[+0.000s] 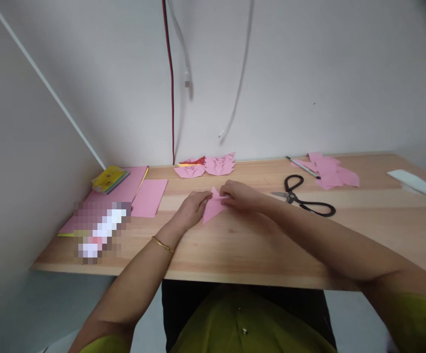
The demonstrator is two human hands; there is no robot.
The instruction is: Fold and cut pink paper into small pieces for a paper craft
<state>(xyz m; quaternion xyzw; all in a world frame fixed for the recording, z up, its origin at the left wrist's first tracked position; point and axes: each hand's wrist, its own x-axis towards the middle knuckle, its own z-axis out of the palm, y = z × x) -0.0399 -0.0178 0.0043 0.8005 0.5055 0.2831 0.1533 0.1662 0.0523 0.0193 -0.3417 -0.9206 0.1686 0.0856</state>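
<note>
A small folded piece of pink paper (pixel 213 210) lies on the wooden table between my two hands. My left hand (pixel 193 208) pinches its left edge, thumb and fingers together. On the other side my right hand (pixel 238 195) has its fingers curled over the upper right part of the paper, hiding that corner. A pointed tip of the paper sticks up between the hands. Black-handled scissors (pixel 291 197) lie partly spread to the right of my right forearm.
Folded pink paper shapes (pixel 219 165) stand near the wall. At left are pink sheets (pixel 150 196), a yellow pad (pixel 110 179) and a blurred-out item (pixel 104 233). Pink scraps (pixel 329 171), a pen (pixel 303 167) and a white strip (pixel 417 182) lie right. Cables (pixel 171 88) hang behind.
</note>
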